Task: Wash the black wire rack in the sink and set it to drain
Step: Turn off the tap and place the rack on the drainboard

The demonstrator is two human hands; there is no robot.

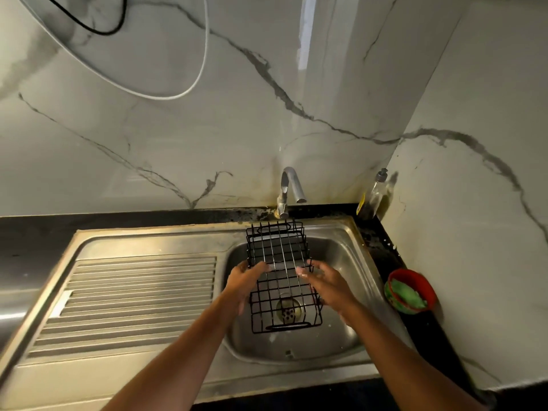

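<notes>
The black wire rack (280,262) is held over the steel sink basin (341,253), its far end up under the tap (292,188) and its near end above the drain (288,311). My left hand (247,277) grips the rack's left side at its middle. On the opposite side my right hand (321,281) clasps the right edge, fingers wet. No water runs from the tap.
A ribbed steel draining board (130,295) lies left of the basin. A soap dispenser bottle (375,195) stands in the back right corner. A red bowl with a green sponge (410,292) sits on the dark counter at the right. Marble walls close in behind and right.
</notes>
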